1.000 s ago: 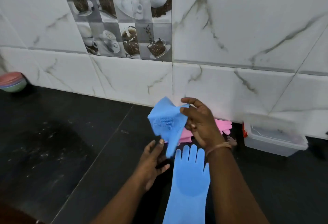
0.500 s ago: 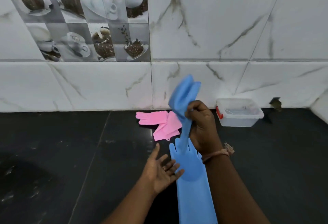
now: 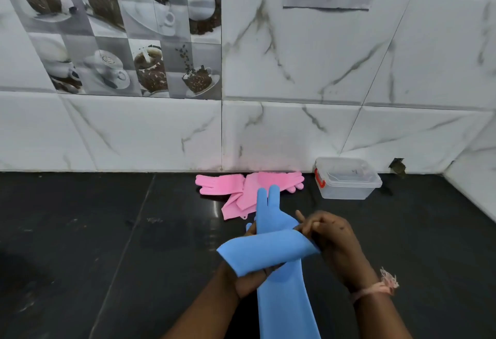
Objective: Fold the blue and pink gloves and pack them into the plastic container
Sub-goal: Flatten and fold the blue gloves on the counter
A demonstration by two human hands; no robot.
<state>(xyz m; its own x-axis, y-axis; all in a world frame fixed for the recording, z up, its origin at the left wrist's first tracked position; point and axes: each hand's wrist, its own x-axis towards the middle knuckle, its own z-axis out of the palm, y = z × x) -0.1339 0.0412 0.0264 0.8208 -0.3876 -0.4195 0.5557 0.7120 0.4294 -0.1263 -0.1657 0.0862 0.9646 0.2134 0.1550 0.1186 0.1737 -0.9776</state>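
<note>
One blue glove (image 3: 287, 301) lies flat on the black counter, fingers toward the wall. A second blue glove (image 3: 265, 252) is held across it: my right hand (image 3: 330, 239) pinches its right end and my left hand (image 3: 249, 282) supports its left end from underneath, mostly hidden by the glove. Its fingers (image 3: 268, 201) stick up toward the wall. Two pink gloves (image 3: 241, 188) lie in a loose heap by the wall. The clear plastic container (image 3: 347, 181) with a red clasp stands to their right, its lid on.
The black counter (image 3: 107, 244) runs left and right below a white marble-tiled wall (image 3: 295, 123). The wall turns a corner at the far right. A paper sheet with a code hangs on the wall above.
The held blue glove has come down from upright to lying crosswise over the flat one. My left hand, open half a second ago, now holds its left end.
</note>
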